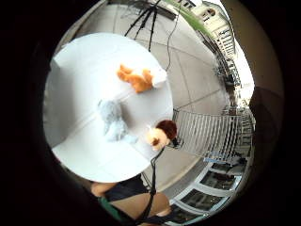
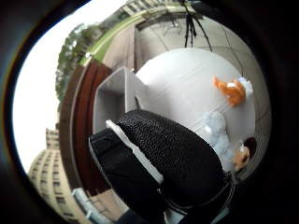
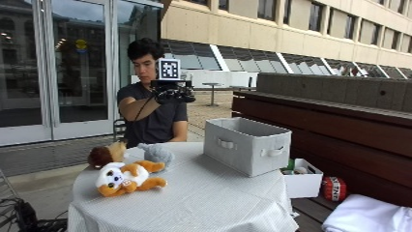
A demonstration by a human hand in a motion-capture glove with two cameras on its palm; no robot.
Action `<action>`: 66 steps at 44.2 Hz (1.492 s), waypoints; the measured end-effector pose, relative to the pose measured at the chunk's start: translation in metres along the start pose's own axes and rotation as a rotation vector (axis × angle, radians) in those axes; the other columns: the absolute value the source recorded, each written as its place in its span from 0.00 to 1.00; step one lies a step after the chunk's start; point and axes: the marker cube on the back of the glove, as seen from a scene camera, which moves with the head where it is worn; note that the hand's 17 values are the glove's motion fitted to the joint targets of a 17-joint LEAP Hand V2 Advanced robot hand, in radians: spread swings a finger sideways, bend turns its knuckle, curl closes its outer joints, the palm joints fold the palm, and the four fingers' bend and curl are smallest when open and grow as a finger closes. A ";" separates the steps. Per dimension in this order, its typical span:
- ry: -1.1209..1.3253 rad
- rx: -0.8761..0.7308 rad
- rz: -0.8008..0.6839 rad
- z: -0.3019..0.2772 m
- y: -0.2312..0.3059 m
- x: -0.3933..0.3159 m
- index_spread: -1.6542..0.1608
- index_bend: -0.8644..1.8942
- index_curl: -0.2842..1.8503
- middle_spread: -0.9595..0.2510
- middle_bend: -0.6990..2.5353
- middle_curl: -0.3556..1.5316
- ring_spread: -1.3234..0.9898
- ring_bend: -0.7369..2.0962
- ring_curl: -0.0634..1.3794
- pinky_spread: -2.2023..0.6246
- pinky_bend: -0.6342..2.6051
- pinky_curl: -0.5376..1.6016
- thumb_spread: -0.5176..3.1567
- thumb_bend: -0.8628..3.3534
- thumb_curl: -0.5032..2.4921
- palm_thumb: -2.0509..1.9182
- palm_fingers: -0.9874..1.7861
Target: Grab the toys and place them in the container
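From the outside view I see a person seated behind a round table [image 3: 212,203] covered with a white cloth, the gloved right hand [image 3: 172,93] raised at chest height, well above the tabletop and apart from every toy. I cannot tell whether its fingers are straight or curled; the thumb-side palm view only shows the black glove filling the foreground, with nothing visibly in it.

The grey fabric container [image 3: 250,145] stands on the table on the bench side, open at the top, with rope handles on its walls. Only bare inner walls show from here; I cannot see its floor.

Three toys lie together at the opposite side of the table: an orange-and-white plush fox [image 3: 127,177] on its side near the edge, a grey plush [image 3: 156,153] just behind it, and a brown-headed plush [image 3: 106,154] beside that one.

A small white box [image 3: 301,181] sits on the bench [image 3: 334,123] beside the table, with small items in it that I cannot make out
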 end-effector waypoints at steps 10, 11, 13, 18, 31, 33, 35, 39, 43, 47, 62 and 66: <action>-0.014 0.012 0.011 -0.001 0.002 0.005 0.79 0.38 0.19 0.75 0.31 0.26 0.52 0.31 0.06 0.77 0.33 0.33 0.36 0.17 0.17 0.47 0.34; -0.015 0.003 0.013 -0.002 0.004 0.005 0.79 0.38 0.19 0.75 0.31 0.27 0.52 0.31 0.06 0.77 0.33 0.33 0.37 0.17 0.17 0.47 0.34; -0.013 -0.003 0.017 -0.003 0.007 0.006 0.78 0.38 0.20 0.75 0.31 0.27 0.51 0.32 0.07 0.77 0.33 0.33 0.38 0.17 0.17 0.47 0.34; -0.007 0.021 0.006 -0.007 0.011 0.008 0.77 0.38 0.22 0.75 0.31 0.29 0.51 0.32 0.08 0.77 0.34 0.35 0.40 0.18 0.17 0.47 0.33; 0.049 0.031 -0.004 -0.026 0.039 0.024 0.76 0.38 0.24 0.74 0.30 0.32 0.50 0.32 0.10 0.77 0.33 0.37 0.43 0.18 0.17 0.47 0.33; 0.051 0.029 -0.010 -0.028 0.043 0.031 0.76 0.37 0.25 0.74 0.30 0.33 0.50 0.32 0.10 0.77 0.33 0.37 0.43 0.18 0.17 0.47 0.33; 0.047 0.042 -0.004 -0.031 0.047 0.039 0.76 0.37 0.25 0.74 0.30 0.33 0.50 0.32 0.11 0.77 0.33 0.37 0.43 0.18 0.17 0.47 0.33; 0.042 0.085 0.018 -0.039 0.054 0.059 0.75 0.37 0.26 0.74 0.30 0.34 0.50 0.32 0.11 0.77 0.33 0.38 0.43 0.18 0.17 0.47 0.33; 0.053 0.108 0.027 -0.048 0.057 0.084 0.75 0.37 0.26 0.73 0.30 0.34 0.50 0.33 0.13 0.78 0.33 0.38 0.42 0.18 0.17 0.47 0.35; 0.072 0.102 0.040 -0.053 0.068 0.106 0.74 0.37 0.26 0.73 0.29 0.35 0.49 0.34 0.14 0.78 0.33 0.38 0.42 0.18 0.18 0.47 0.35; 0.078 -0.020 0.123 -0.013 0.122 0.186 0.74 0.37 0.27 0.72 0.29 0.36 0.48 0.33 0.17 0.78 0.34 0.40 0.41 0.18 0.19 0.47 0.35; 0.069 -0.013 0.091 0.011 0.123 0.202 0.74 0.37 0.27 0.72 0.29 0.37 0.48 0.33 0.18 0.78 0.35 0.40 0.40 0.18 0.19 0.47 0.35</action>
